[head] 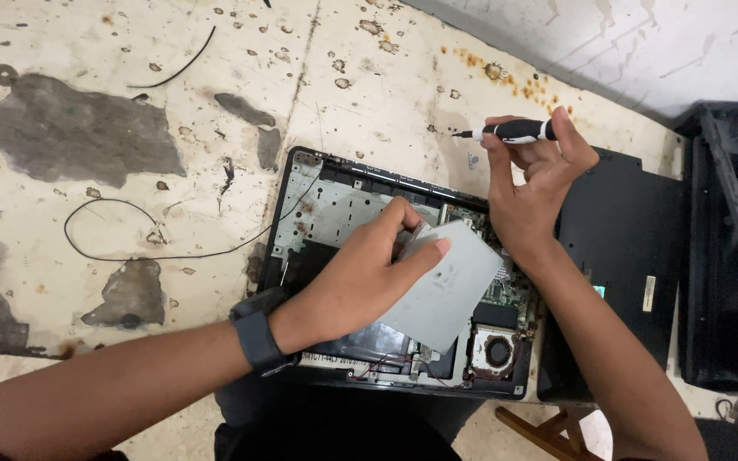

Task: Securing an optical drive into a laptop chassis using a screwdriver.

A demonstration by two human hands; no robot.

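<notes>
An opened black laptop base (301, 183) lies on a stained floor with its circuit board and round fan (497, 350) exposed. My left hand (369, 269), with a dark watch on the wrist, grips a flat grey metal drive (450, 286) tilted above the laptop's middle. My right hand (535, 183) is raised over the laptop's far right corner and holds a black and white screwdriver (514, 131) sideways, its tip pointing left.
A black laptop cover panel (625, 248) lies just right of the base. Another black plastic casing (732, 248) stands at the far right. A thin black wire (130, 230) loops on the floor to the left. A wooden piece (548, 431) shows at the bottom.
</notes>
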